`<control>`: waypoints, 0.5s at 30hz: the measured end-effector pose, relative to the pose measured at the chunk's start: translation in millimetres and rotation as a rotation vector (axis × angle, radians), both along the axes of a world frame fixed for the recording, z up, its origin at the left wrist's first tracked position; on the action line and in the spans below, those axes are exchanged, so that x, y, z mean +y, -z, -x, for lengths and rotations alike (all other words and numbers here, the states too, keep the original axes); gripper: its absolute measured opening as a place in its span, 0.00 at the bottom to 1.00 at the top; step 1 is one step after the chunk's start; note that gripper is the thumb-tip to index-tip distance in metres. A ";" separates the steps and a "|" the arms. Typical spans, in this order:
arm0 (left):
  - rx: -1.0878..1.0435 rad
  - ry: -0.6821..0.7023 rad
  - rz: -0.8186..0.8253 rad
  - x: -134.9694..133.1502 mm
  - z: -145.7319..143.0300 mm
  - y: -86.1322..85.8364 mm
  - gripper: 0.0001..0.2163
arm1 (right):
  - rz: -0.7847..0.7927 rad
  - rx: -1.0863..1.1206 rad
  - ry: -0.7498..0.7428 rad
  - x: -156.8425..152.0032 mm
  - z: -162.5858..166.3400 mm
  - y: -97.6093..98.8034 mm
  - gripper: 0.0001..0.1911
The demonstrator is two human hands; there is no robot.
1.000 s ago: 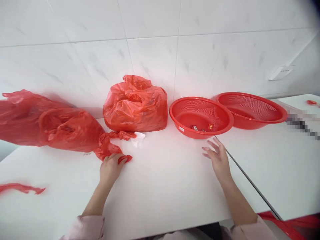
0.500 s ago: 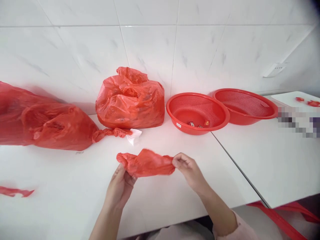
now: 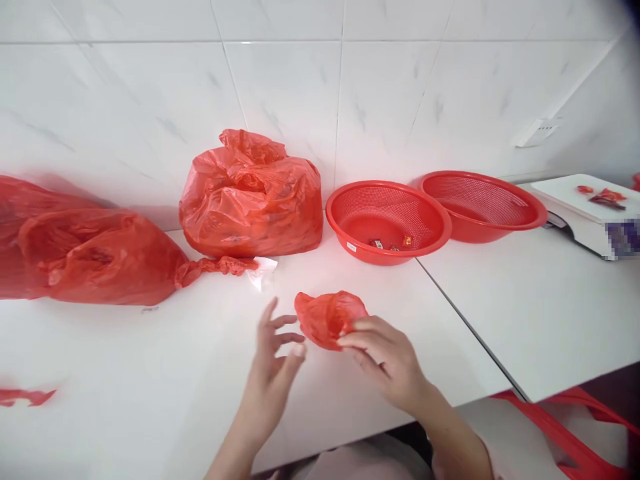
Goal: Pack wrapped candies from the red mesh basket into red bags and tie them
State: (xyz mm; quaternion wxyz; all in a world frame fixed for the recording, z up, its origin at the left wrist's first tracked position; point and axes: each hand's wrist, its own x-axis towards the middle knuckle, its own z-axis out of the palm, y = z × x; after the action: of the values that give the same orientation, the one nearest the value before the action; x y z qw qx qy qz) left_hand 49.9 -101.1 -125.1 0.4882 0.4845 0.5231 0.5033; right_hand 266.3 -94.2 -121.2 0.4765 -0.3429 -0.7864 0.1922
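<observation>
A small crumpled red plastic bag [image 3: 325,317] hangs above the white table, pinched at its right side by my right hand [image 3: 387,357]. The fingers of my left hand [image 3: 275,363] are spread and curved beside the bag's left edge, holding nothing; whether a fingertip touches the bag I cannot tell. Behind the hands stands a red perforated basket [image 3: 350,230] with several small wrapped pieces [image 3: 379,244] on its bottom. What the small bag contains, if anything, does not show.
A full red plastic bag [image 3: 250,207] leans near the tiled wall, with a knotted red bag [image 3: 105,260] to its left. A second red basket [image 3: 480,207] stands at right, near a white scale [image 3: 575,200] bearing small red packets. A torn red strip [image 3: 27,398] lies at left.
My left hand has let go of the small bag and opened. My right hand still grips it, and the bag is now bunched closer to that hand. The view has shifted slightly.
</observation>
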 end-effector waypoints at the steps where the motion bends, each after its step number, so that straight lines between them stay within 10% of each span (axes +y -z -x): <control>1: -0.008 0.113 0.065 1.7 -8.6 2.7 0.34 | -0.006 -0.014 -0.059 -2.5 8.0 1.6 0.16; 7: -0.163 0.158 0.287 23.5 -17.6 25.6 0.14 | 0.148 -0.052 -0.210 -17.9 20.0 12.9 0.17; 15: -0.182 -0.148 0.234 32.2 13.8 37.2 0.14 | 0.370 0.271 0.102 -17.7 -24.1 23.1 0.08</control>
State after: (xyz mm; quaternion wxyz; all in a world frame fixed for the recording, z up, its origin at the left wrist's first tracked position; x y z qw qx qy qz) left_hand 36.1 -68.9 -162.3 0.5482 0.3368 0.5661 0.5153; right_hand 290.4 -111.9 -144.2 0.5158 -0.4346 -0.6485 0.3529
